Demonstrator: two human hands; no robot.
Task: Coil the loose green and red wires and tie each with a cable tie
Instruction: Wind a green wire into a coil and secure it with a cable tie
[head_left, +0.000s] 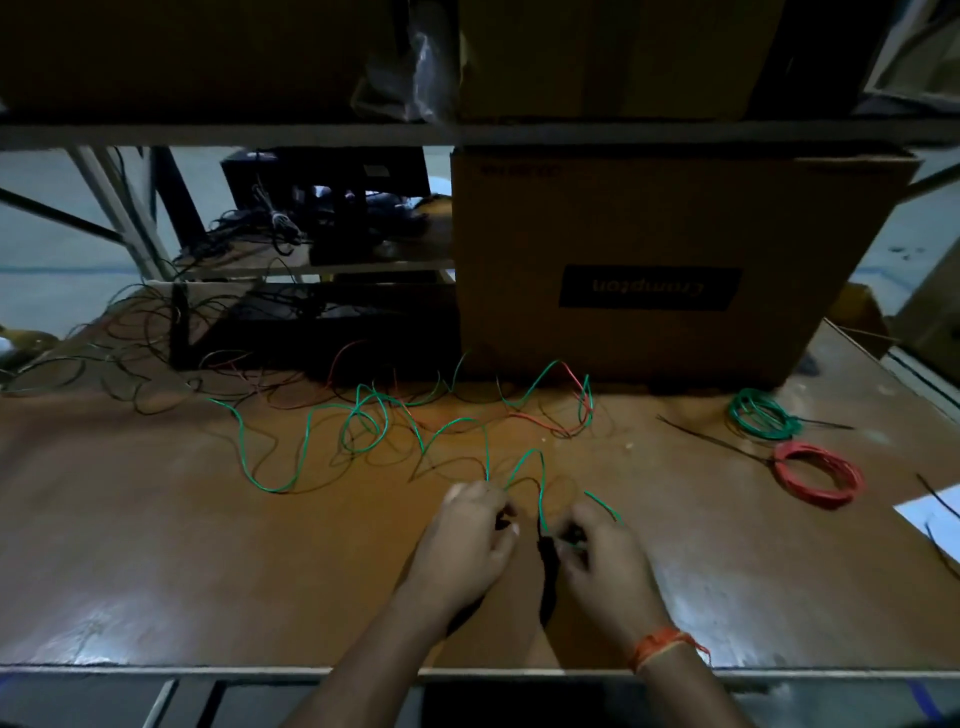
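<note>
Green wire (363, 415) runs away from my hands toward the far left, a long slack line that snakes across the table (156, 545) in loose humps and loops; its near end rises in a small arch just beyond my knuckles and comes down between my two hands. My right hand (602, 561) is curled, thumb and forefinger pinching that near end, with a short green tail poking out on its far right side. My left hand (467, 540) is curled as well, and the wire seems to pass under its fingertips, though I cannot tell for sure that it grips the strand. So the free length lies on my left hand's side, and I judge that hand is the one to feed wire in while the right holds the growing coil.

Loose red wire (540, 421) lies farther off, tangled with the green near the foot of the cardboard box (649, 249) at the far side. To the right, well apart from my hands, a green coil (761, 413) and a red coil (818, 473) already sit wound, with thin dark strips that look like cable ties (711, 439) beside them.

Brown and glossy, the table throws back glare in the dim light. Dark thin wires (130, 358) sprawl at the far left, and a shelf (467, 132) crosses overhead.
</note>
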